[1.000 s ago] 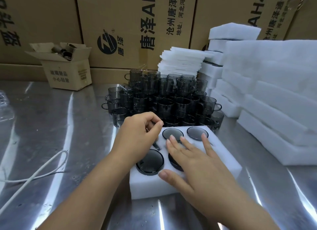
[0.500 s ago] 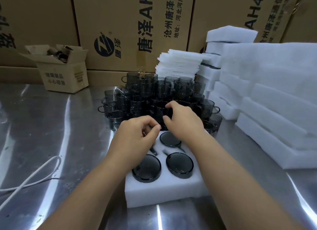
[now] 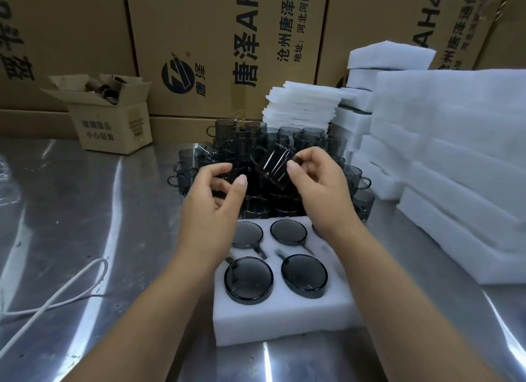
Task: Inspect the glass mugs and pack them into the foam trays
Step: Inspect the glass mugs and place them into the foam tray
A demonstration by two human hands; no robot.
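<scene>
Gripped a smoky dark glass mug [image 3: 274,165] in the right hand [image 3: 321,182], tilted, with thumb and curled fingers pinched on its wall, raised over the heap of loose mugs [image 3: 199,165] and beyond the foam tray [image 3: 284,313]. Hovered the left hand [image 3: 216,199] just to its left, loosely curled and empty. Judged a slip the likeliest fault: a light pinch on slick glass, then a drop onto the crowded heap directly beneath both hands and chips in several pieces at once. Judged a second risk in the dark tint and bright glare streaks, enough to hide a crack or chipped rim during inspection. Feared too a handle caught askew in a narrow slot, with torn foam or a mug seated proud. Looked hard, smooth and cylindrical, with a thin loop handle. Lay under the wrists as a white, soft, matte block with round pockets and slim handle slots, holding four packed mugs [image 3: 248,279] as dark glossy discs, with a fifth partly hidden by the right wrist. Rested on a polished steel desk [image 3: 85,211], mirror-bright and streaked. Stood to the right of the right hand as thick stacked foam blocks [image 3: 455,154], and beyond it as thin foam sheets [image 3: 301,102]. Sat well left of the left hand as a small open carton [image 3: 111,117] and a white cable [image 3: 57,290].
</scene>
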